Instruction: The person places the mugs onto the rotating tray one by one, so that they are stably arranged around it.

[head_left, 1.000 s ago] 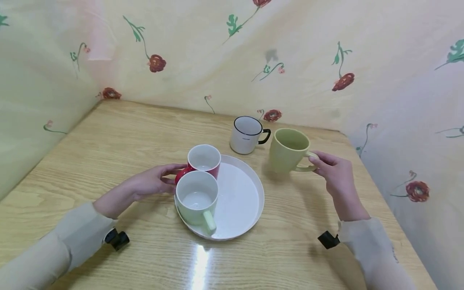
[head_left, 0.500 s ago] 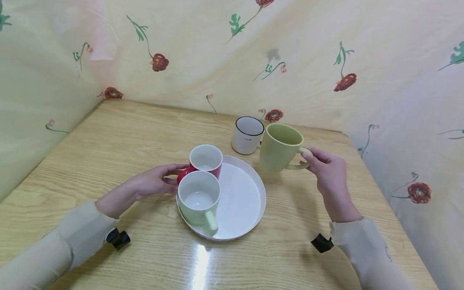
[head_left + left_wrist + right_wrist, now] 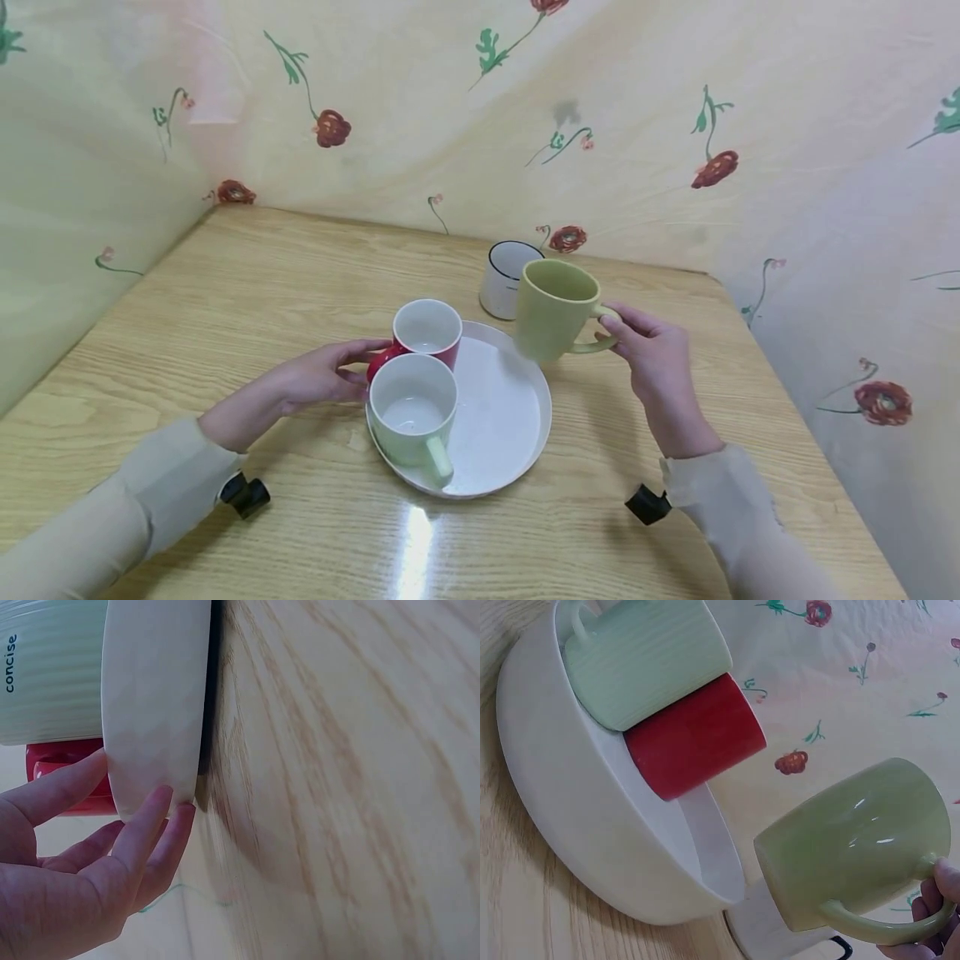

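My right hand (image 3: 662, 362) pinches the handle of an olive-green mug (image 3: 551, 312), holding it raised and slightly tilted over the right rear rim of a round white tray (image 3: 498, 417). In the right wrist view that mug (image 3: 855, 840) hangs outside the tray wall, its handle between thumb and fingers. Extended fingers of my left hand (image 3: 326, 375) touch the tray's outer wall (image 3: 154, 697) at the left, beside the handle of a red mug (image 3: 697, 739). That red mug and a pale green ribbed mug (image 3: 408, 442) stand upright inside, along the tray's left side.
A white enamel mug (image 3: 498, 292) with a dark rim stands behind the tray, its right part hidden by the olive-green mug. Flower-printed cloth (image 3: 405, 100) hangs behind and to the sides of the wooden table (image 3: 300, 275).
My right hand has carried the olive-green mug leftward to the tray's edge, where it now overlaps the enamel mug in the head view. The left hand stays put.
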`<state>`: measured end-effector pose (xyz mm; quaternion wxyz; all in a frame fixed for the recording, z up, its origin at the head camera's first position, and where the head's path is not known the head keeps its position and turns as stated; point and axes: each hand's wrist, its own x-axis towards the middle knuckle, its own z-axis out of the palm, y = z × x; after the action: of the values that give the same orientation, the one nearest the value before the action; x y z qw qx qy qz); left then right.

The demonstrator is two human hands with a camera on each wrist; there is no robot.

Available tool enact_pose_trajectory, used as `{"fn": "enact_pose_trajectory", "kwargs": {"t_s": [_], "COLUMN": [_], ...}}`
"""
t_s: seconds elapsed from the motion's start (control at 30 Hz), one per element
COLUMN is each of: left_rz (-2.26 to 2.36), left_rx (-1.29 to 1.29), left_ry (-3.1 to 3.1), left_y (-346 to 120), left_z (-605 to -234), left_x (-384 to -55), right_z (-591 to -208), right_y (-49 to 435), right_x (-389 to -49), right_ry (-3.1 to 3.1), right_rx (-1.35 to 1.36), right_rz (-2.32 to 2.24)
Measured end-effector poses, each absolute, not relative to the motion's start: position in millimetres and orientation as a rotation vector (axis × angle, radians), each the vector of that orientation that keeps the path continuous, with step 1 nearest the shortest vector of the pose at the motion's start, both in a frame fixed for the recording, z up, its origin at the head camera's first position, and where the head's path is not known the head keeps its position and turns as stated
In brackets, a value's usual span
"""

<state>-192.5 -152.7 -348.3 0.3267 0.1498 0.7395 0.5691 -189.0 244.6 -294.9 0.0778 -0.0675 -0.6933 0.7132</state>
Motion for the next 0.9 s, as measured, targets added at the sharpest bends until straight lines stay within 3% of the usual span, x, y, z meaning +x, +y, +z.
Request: {"fn": "enact_pose_trajectory", "kwargs": {"t_s": [0.9], "left_rz": [1.520], "left_rx": [0.352], "left_ry": [1.891], "left_y": [-151], "left_z": [-345], "left_x": [-193], "right_z": [-318], "right_y": [201], "right_x": [-200], "right_ry": [-2.074], "right_rx": [-0.139], "right_rz": [2.181]}}
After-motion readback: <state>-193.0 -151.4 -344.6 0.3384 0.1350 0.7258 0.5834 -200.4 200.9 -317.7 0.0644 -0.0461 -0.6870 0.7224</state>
